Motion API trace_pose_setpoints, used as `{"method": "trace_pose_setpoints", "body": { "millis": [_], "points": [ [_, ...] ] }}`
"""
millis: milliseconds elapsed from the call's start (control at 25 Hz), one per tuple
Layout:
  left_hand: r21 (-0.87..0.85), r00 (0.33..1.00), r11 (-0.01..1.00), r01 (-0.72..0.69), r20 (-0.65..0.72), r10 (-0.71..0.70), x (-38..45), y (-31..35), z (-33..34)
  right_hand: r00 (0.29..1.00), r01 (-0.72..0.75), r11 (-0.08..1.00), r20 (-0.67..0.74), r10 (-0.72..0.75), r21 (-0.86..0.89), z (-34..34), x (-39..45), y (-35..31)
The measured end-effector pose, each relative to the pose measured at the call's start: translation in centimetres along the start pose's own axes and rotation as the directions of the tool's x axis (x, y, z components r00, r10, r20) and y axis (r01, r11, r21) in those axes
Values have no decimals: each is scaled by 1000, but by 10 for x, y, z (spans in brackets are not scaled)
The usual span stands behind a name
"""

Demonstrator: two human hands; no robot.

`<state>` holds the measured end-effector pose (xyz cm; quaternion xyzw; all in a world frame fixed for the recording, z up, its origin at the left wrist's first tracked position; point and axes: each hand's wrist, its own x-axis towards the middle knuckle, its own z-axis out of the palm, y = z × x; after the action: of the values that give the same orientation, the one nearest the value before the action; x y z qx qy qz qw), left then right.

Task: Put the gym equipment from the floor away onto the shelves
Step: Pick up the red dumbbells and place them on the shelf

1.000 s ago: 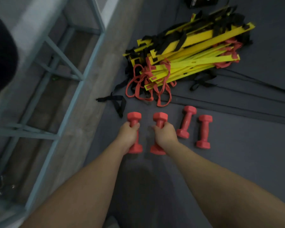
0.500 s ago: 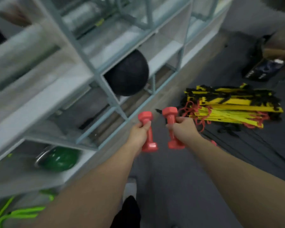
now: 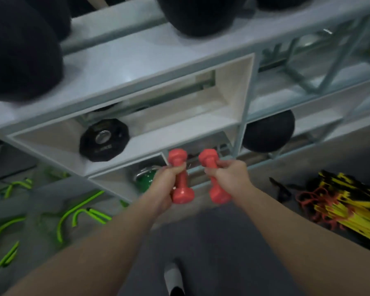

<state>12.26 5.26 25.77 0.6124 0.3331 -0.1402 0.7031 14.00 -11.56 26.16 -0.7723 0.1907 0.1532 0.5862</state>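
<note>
My left hand [image 3: 166, 184] grips one red dumbbell [image 3: 181, 194] by its handle, held upright in the air. My right hand [image 3: 230, 173] grips a second red dumbbell [image 3: 209, 158] the same way, close beside the first. Both are in front of the pale grey shelf unit [image 3: 137, 63], level with its lower compartments. A bundle of yellow and black agility ladders [image 3: 346, 208] with red straps lies on the dark floor at the right.
Black medicine balls [image 3: 19, 50] sit on the top shelf and another black ball [image 3: 267, 131] in a right compartment. A black weight plate [image 3: 104, 139] lies in the middle compartment, a green kettlebell [image 3: 144, 179] below it. Green bands [image 3: 81, 212] lie at the lower left. My foot [image 3: 174, 276] is on the floor.
I lifted both red dumbbells off the floor and turned left toward the shelves. The two other dumbbells on the floor have left the view.
</note>
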Motion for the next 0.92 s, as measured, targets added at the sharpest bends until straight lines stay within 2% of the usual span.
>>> {"method": "trace_pose_setpoints", "body": {
  "millis": [200,400,560,760,920],
  "points": [
    [110,982,989,-95,-152,111,60,45,-69,993,34,998,115,-28,-57,80,46,-41],
    [166,936,969,-184,-272,224,126,73,-91,986,118,991,129,-109,-68,143,104,-64],
    [293,881,934,-202,-361,304,183,87,-98,983,172,982,82,-166,-73,190,151,-75],
    [155,891,975,-157,-403,208,224,104,-90,987,159,985,50,-156,-64,212,194,-102],
    [264,878,956,-131,-418,235,229,106,-90,990,128,987,75,-121,-96,220,208,-104]
  ]
}}
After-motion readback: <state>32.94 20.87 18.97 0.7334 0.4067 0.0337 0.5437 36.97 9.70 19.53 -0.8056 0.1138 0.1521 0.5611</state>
